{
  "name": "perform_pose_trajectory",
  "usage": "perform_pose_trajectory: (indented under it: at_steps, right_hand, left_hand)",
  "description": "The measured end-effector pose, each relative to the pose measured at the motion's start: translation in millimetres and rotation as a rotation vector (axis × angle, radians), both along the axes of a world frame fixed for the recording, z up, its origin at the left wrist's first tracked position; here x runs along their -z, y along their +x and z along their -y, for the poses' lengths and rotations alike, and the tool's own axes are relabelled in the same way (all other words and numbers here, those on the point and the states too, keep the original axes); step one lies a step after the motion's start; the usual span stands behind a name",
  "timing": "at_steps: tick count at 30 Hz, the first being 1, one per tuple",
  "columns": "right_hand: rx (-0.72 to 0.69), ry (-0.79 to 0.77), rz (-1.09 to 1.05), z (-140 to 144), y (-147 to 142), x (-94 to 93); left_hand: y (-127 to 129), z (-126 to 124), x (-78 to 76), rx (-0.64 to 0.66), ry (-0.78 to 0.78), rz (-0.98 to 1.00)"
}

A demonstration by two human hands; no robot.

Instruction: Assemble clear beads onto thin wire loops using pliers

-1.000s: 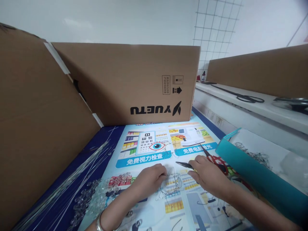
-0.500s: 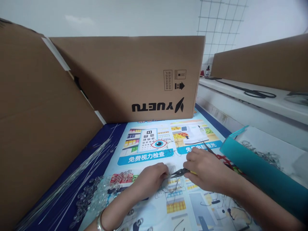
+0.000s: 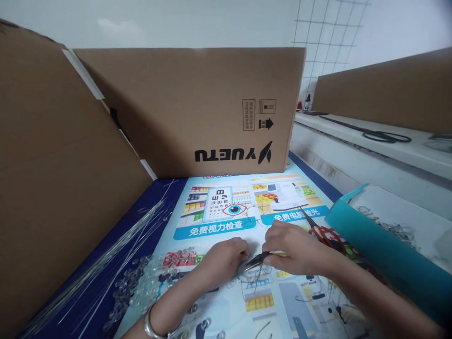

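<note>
A printed poster (image 3: 212,226) covers the blue tabletop (image 3: 155,197), walled in by cardboard. Low in the frame, the left hand (image 3: 224,258) pinches thin wire (image 3: 252,278) lying on the poster at centre. The right hand (image 3: 294,249), just beside it, is closed around slim pliers (image 3: 256,260) whose tips meet the wire at the left fingertips. Clear beads (image 3: 141,287) lie lower left, red scissors (image 3: 323,231) right of the hands, a teal box (image 3: 381,254) beyond. A YUETU carton (image 3: 197,108) stands behind.

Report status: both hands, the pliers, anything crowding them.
Right hand grips the pliers. Left hand pinches thin wire at the plier tips. Red scissors lie just right; clear beads piled left.
</note>
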State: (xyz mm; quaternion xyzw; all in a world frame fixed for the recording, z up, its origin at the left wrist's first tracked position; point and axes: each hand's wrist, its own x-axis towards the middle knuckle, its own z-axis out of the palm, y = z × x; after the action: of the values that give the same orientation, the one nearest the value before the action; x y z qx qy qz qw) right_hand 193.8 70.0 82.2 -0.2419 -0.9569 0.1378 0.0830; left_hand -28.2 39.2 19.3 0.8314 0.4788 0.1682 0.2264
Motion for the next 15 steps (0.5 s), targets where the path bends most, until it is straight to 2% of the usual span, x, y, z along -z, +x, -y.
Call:
perform_pose_trajectory:
  at_steps: [4,7,15]
  right_hand:
    - [-0.120,-0.086,-0.130,-3,-8,4.4]
    - [-0.163,-0.129,-0.113,-2,-12,11.2]
    - [-0.045,-0.034,0.036,21,-1,26.9]
  left_hand:
    - [-1,-1,1.9,0.019,-0.001,0.019]
    - [-2,-1,2.1,0.018,-0.006,0.024]
    - [-1,-1,0.7,0.013,-0.018,0.050]
